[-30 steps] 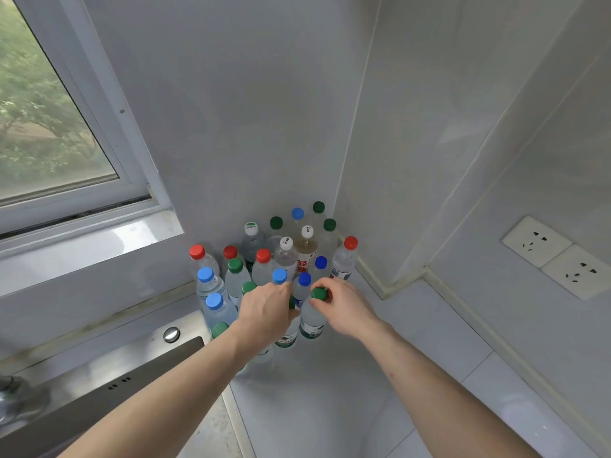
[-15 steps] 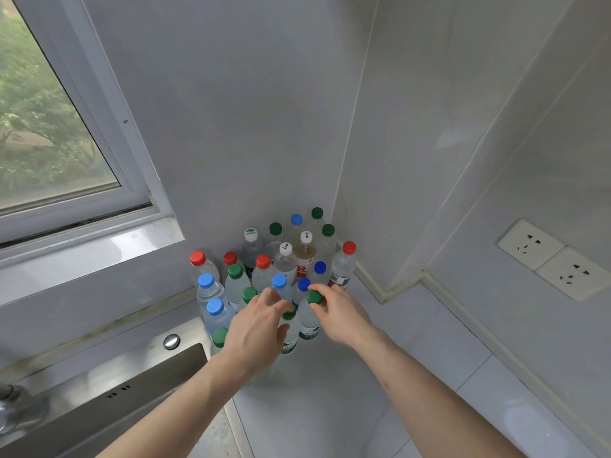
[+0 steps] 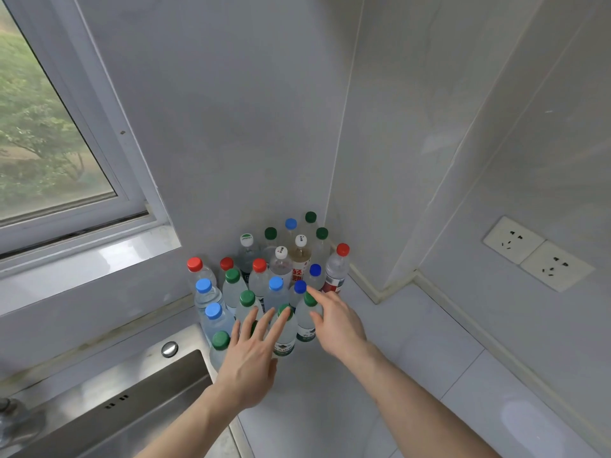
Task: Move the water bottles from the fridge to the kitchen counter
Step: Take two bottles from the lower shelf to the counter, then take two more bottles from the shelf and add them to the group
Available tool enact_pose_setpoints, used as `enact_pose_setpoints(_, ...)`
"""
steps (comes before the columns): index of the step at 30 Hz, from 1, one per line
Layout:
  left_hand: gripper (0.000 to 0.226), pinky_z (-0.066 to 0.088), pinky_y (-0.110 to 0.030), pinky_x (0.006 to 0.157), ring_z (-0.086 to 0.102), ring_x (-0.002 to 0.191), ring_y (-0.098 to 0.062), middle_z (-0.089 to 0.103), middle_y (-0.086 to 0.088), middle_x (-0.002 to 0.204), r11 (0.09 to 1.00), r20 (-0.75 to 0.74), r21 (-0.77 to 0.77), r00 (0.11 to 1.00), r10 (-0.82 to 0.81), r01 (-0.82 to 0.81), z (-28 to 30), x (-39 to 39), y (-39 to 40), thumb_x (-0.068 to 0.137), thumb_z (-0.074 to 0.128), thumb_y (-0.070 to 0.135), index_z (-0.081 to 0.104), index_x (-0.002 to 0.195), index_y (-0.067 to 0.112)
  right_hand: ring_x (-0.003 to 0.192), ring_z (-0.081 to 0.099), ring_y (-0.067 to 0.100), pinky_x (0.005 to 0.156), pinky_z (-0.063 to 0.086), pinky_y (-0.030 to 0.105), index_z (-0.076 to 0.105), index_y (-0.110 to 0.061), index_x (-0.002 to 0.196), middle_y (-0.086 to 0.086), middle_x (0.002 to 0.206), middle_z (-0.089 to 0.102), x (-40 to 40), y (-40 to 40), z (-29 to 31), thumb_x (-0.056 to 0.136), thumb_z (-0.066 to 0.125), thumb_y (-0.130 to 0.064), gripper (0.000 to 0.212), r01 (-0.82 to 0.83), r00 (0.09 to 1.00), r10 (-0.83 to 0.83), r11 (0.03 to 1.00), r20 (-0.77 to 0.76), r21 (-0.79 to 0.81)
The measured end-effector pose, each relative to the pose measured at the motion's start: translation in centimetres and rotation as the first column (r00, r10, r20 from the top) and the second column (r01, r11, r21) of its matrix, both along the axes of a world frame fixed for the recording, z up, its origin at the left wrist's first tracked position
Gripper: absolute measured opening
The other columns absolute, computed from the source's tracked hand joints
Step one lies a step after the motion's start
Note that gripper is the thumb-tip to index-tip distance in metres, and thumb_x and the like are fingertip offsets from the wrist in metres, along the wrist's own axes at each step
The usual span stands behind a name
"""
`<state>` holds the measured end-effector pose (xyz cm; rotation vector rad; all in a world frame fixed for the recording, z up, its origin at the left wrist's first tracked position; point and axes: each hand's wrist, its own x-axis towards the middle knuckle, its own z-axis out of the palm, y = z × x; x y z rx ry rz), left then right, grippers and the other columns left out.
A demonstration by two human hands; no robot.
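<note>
Several clear water bottles with red, blue, green and white caps stand packed in the counter's far corner. At the front of the cluster stand a green-capped bottle [image 3: 285, 335] and, to its right, another green-capped bottle [image 3: 305, 320]. My left hand [image 3: 253, 355] hovers with spread, straight fingers just in front of the first bottle, fingertips near its cap. Beside the second bottle is my right hand [image 3: 337, 320], open, its index finger stretched toward the cap. Neither hand holds anything.
A white counter [image 3: 413, 375] runs to the right and toward me. A steel sink [image 3: 139, 401] lies at the lower left, touching the bottle cluster. A window [image 3: 49, 143] is at the upper left, and wall sockets [image 3: 535, 252] at the right.
Both hands gripped the two front green-capped bottles a second ago. They have let go, opened their fingers and drawn back slightly; the bottles stay standing.
</note>
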<state>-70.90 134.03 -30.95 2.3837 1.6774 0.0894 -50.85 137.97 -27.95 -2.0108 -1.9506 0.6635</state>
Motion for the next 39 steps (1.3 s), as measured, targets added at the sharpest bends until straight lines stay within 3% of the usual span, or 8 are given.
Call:
enact_pose_setpoints(9, 0.1, -0.006, -0.054, 0.125, -0.014, 0.157, -0.035, -0.006, 0.002, 0.173, 0.998, -0.031, -0.058, 0.999, -0.01, 0.008, 0.7, -0.1, 0.5, 0.1, 0.053, 0.028, -0.029, 0.155, 0.042, 0.143, 0.048, 0.023, 0.108, 0.048, 0.037, 0.022, -0.037, 0.164, -0.005, 0.165, 0.033, 0.0, -0.9, 0.2, 0.106, 0.052, -0.019, 0.068, -0.004, 1.0, 0.003, 0.998, -0.019, -0.056)
enact_pose_setpoints(14, 0.096, -0.007, -0.048, 0.125, -0.015, 0.158, -0.032, -0.011, -0.001, 0.172, 0.999, 0.054, -0.042, 0.999, 0.006, -0.004, 1.6, 0.0, 0.1, 0.1, 0.05, 0.022, -0.024, 0.157, 0.043, 0.117, 0.062, 0.012, 0.101, 0.051, 0.033, 0.03, -0.044, 0.16, -0.017, 0.156, 0.04, 0.6, -3.5, 0.7, 0.104, 0.052, -0.016, 0.067, 0.032, 0.989, -0.038, 0.998, -0.141, -0.046)
enact_pose_setpoints(16, 0.094, -0.007, -0.045, 0.126, -0.014, 0.158, -0.029, -0.01, 0.003, 0.172, 1.0, 0.113, -0.021, 0.994, 0.008, -0.006, 2.2, -0.3, -0.8, 0.099, 0.051, 0.023, -0.019, 0.158, 0.044, 0.102, 0.066, 0.003, 0.097, 0.052, 0.024, 0.036, -0.046, 0.157, -0.023, 0.151, 0.042, 1.0, -5.6, 1.0, 0.103, 0.055, -0.016, 0.064, 0.07, 0.967, -0.076, 0.997, -0.243, -0.036)
enact_pose_setpoints(19, 0.088, -0.006, -0.041, 0.126, -0.01, 0.159, -0.025, -0.006, 0.009, 0.172, 1.0, 0.212, 0.003, 0.977, 0.005, -0.005, 3.0, -0.6, -3.1, 0.1, 0.054, 0.028, -0.006, 0.161, 0.046, 0.103, 0.063, -0.006, 0.087, 0.045, 0.005, 0.042, -0.046, 0.152, -0.031, 0.146, 0.042, 2.1, -9.7, 1.6, 0.103, 0.058, -0.017, 0.059, 0.107, 0.933, -0.109, 0.994, -0.343, -0.024)
enact_pose_setpoints(22, 0.082, 0.004, -0.043, 0.129, -0.005, 0.159, -0.022, 0.003, 0.013, 0.171, 1.0, 0.279, -0.006, 0.96, 0.005, -0.003, 4.0, -0.6, -5.1, 0.099, 0.058, 0.029, 0.007, 0.161, 0.048, 0.119, 0.056, -0.007, 0.099, 0.05, 0.018, 0.043, -0.048, 0.151, -0.043, 0.144, 0.036, 3.3, -13.4, 2.4, 0.103, 0.058, -0.018, 0.058, 0.105, 0.917, -0.112, 0.994, -0.382, -0.039)
enact_pose_setpoints(25, 0.077, 0.016, -0.046, 0.129, 0.002, 0.158, -0.018, 0.011, 0.015, 0.169, 0.997, 0.298, 0.0, 0.951, -0.077, 0.081, 5.2, 1.0, -6.9, 0.098, 0.061, 0.029, 0.017, 0.159, 0.048, 0.129, 0.049, -0.008, 0.11, 0.047, 0.029, 0.043, -0.047, 0.151, -0.044, 0.146, 0.034, 5.1, -17.5, 3.1, 0.103, 0.059, -0.022, 0.057, 0.158, 0.909, -0.161, 0.987, -0.384, -0.04)
enact_pose_setpoints(30, 0.064, 0.023, -0.041, 0.126, 0.015, 0.155, -0.017, 0.021, 0.015, 0.166, 0.955, 0.317, 0.004, 0.905, -0.284, 0.298, 7.4, 6.8, -8.8, 0.097, 0.063, 0.029, 0.035, 0.152, 0.045, 0.143, 0.034, -0.011, 0.121, 0.033, 0.025, 0.036, -0.047, 0.155, -0.038, 0.155, 0.029, 9.0, -25.1, 5.1, 0.105, 0.056, -0.028, 0.057, 0.332, 0.876, -0.313, 0.943, -0.368, -0.013)
enact_pose_setpoints(39, 0.054, 0.028, -0.036, 0.123, 0.013, 0.155, -0.007, 0.024, 0.026, 0.162, 0.748, 0.382, 0.058, 0.678, -0.628, 0.661, 10.8, 20.5, -19.6, 0.099, 0.061, 0.029, 0.044, 0.147, 0.046, 0.144, 0.028, -0.015, 0.122, 0.032, 0.026, 0.034, -0.052, 0.154, -0.036, 0.158, 0.029, 14.8, -43.1, 9.4, 0.104, 0.06, -0.031, 0.061, 0.685, 0.701, -0.628, 0.725, -0.339, 0.073)
